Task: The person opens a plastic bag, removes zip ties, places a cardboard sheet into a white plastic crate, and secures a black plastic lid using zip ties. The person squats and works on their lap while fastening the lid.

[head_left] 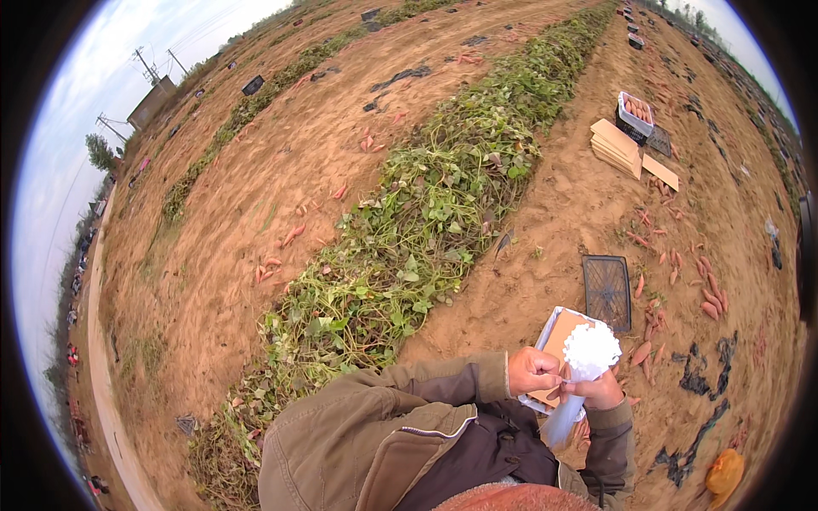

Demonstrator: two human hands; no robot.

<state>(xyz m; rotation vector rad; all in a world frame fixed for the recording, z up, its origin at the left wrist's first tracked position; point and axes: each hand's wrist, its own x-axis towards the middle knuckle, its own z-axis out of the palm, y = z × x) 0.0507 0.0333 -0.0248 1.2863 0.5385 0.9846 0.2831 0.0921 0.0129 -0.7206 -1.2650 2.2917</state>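
Note:
My right hand [601, 393] is wrapped round a bundle of white foam net sleeves [591, 347], whose frilly ends fan out at the top. Its lower part hangs below the hand as a pale, see-through length. Against the side of the bundle, my left hand [533, 373] is closed in a pinch near my right thumb; what lies between its fingertips is too small to make out. Under both hands stands a crate with a white liner [546, 328], partly hidden by my arms. A brown cardboard sheet [558, 334] lies on top of it.
A black crate lid [607, 293] lies just beyond the crate. Loose sweet potatoes [711, 288] are strewn to the right, near torn black plastic film [699, 375]. Farther off are cardboard sheets [617, 146] and a filled crate [635, 117]. Green vines [426, 221] run along the left.

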